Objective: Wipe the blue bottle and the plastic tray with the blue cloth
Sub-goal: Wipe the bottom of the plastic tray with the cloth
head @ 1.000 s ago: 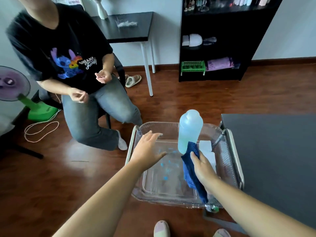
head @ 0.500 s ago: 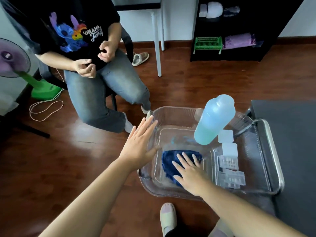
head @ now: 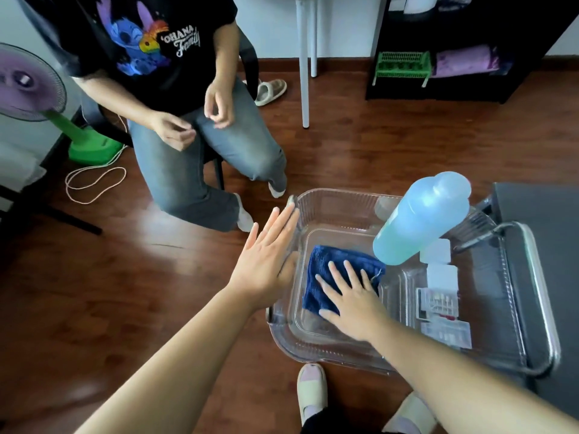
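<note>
A clear plastic tray [head: 332,203] sits on a metal-framed stand. The blue cloth [head: 326,261] lies flat on the tray's floor at the left. My right hand [head: 351,292] presses flat on the cloth with fingers spread. My left hand [head: 266,255] rests open and flat against the outside of the tray's left wall. The pale blue bottle [head: 419,219] stands in the tray's far right part, just beyond the cloth, free of both hands.
Small white plastic boxes [head: 441,296] lie under the tray at the right. A dark table [head: 545,245] borders the stand on the right. A seated person [head: 175,89] faces me at upper left, a fan [head: 31,86] beside them. My slippered feet [head: 311,389] are below the tray.
My right hand went from holding the cloth up against the bottle to pressing it flat on the tray floor. My left hand shifted to the tray's left wall. The view tilted downward.
</note>
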A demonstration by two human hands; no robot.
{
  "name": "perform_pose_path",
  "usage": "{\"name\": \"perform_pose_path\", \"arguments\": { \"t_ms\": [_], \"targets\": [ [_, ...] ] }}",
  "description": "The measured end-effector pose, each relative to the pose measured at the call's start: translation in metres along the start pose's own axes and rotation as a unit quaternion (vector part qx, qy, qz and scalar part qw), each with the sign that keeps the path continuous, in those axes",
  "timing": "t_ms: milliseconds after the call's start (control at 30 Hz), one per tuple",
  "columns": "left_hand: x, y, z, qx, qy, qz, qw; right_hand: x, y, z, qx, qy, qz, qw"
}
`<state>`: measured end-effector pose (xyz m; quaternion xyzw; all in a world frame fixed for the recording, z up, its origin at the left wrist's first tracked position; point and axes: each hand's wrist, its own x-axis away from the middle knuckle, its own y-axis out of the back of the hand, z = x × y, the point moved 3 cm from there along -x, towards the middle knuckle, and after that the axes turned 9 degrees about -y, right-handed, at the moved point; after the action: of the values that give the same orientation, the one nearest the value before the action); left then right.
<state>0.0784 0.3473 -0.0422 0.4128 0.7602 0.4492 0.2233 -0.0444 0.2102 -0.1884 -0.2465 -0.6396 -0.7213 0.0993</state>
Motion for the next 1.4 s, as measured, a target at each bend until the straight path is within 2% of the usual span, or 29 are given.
{"name": "perform_pose_path", "arguments": {
  "t_ms": [100, 233, 367, 533, 733, 867, 933, 1033, 1100, 1167, 1233, 1400],
  "targets": [
    [-0.002, 0.001, 0.004, 0.06, 0.015, -0.01, 0.998, 0.022, -0.02, 0.001, -0.005, 0.036, -0.003, 0.999],
    [-0.004, 0.0, 0.006, 0.058, 0.011, 0.0, 0.998, 0.008, -0.014, -0.011, 0.03, 0.07, -0.055, 0.996],
    [-0.003, -0.001, 0.007, 0.048, 0.011, 0.001, 0.999, -0.053, 0.017, -0.01, 0.036, -0.004, -0.101, 0.994],
    [-0.005, -0.003, 0.008, 0.038, 0.016, -0.003, 0.999, -0.076, 0.024, -0.003, 0.041, -0.029, -0.094, 0.994],
    [-0.006, 0.003, 0.004, 0.047, 0.031, 0.008, 0.998, 0.005, -0.019, 0.033, 0.039, 0.142, -0.047, 0.988],
    [-0.007, 0.002, 0.004, 0.052, 0.038, 0.016, 0.998, -0.003, -0.019, 0.021, 0.04, 0.197, -0.022, 0.979],
    [-0.006, 0.0, 0.006, 0.062, 0.038, 0.011, 0.997, -0.031, -0.007, 0.014, 0.039, 0.166, -0.05, 0.984],
    [-0.005, -0.002, 0.008, 0.068, 0.04, 0.003, 0.997, -0.076, 0.019, -0.002, 0.023, 0.05, -0.091, 0.994],
    [-0.007, -0.002, 0.008, 0.063, 0.042, 0.003, 0.997, -0.091, 0.029, -0.009, 0.009, -0.003, -0.092, 0.996],
    [-0.008, -0.001, 0.006, 0.058, 0.048, 0.006, 0.997, -0.087, 0.028, -0.007, -0.016, -0.021, -0.085, 0.996],
    [-0.009, 0.001, 0.005, 0.056, 0.051, 0.007, 0.997, -0.065, 0.015, -0.002, -0.023, -0.005, -0.073, 0.997],
    [-0.011, 0.003, 0.002, 0.062, 0.055, 0.02, 0.996, 0.015, -0.033, -0.01, -0.008, 0.108, 0.011, 0.994]
  ]
}}
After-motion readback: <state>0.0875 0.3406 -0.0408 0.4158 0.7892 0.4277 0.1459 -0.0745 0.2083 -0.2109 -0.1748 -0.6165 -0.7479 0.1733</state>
